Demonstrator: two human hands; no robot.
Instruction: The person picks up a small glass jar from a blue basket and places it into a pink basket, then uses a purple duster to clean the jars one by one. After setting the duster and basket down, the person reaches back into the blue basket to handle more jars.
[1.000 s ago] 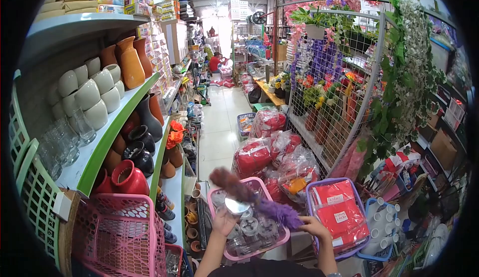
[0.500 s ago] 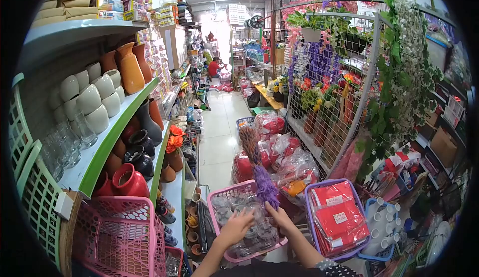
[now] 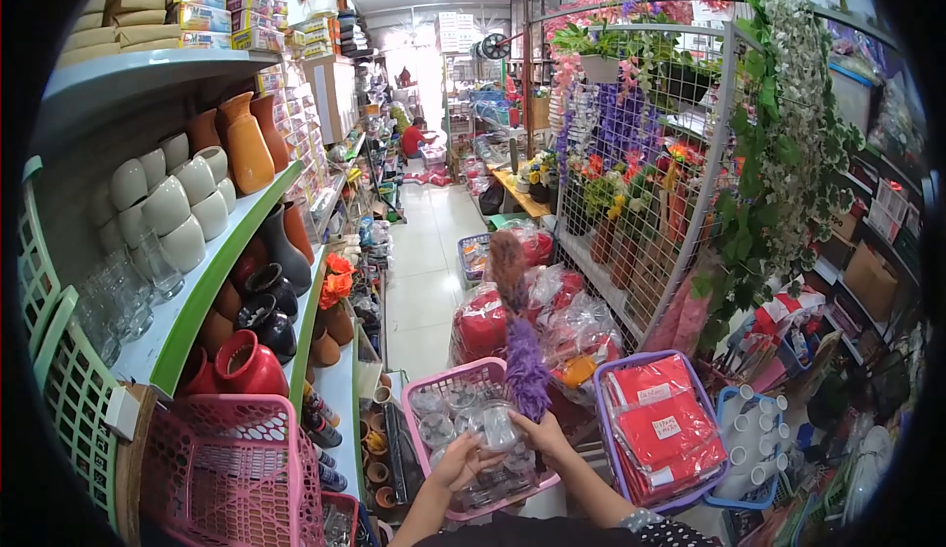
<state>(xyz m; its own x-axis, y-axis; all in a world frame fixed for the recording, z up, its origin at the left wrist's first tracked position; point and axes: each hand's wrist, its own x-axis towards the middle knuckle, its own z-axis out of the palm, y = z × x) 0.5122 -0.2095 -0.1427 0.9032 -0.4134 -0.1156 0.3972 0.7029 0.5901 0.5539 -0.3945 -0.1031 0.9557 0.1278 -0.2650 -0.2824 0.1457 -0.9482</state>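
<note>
A clear glass (image 3: pixel 501 426) is raised above the pink basket (image 3: pixel 455 370) in front of me. My left hand (image 3: pixel 466 460) grips it from the lower left, fingers curled at its base. On its other side, my right hand (image 3: pixel 543 437) is closed around the lower end of a feather duster (image 3: pixel 527 365), fingertips right at the glass. The duster points up and away from me, purple near the hand and brown at the tip; its handle is hidden. Several more clear glasses (image 3: pixel 434 429) fill the basket under my hands.
To the right are a purple basket (image 3: pixel 603 439) of red packets and a blue basket (image 3: pixel 734 493) of white cups. A pink basket (image 3: pixel 227 478) stands left, below shelves of vases. Plastic-wrapped red bundles (image 3: pixel 483 320) lie ahead beside the aisle (image 3: pixel 419 281). A person (image 3: pixel 414 140) is far back.
A glass has come up between my hands, and my left hand has closed on it. The duster stays in my right hand, its tip shifted slightly.
</note>
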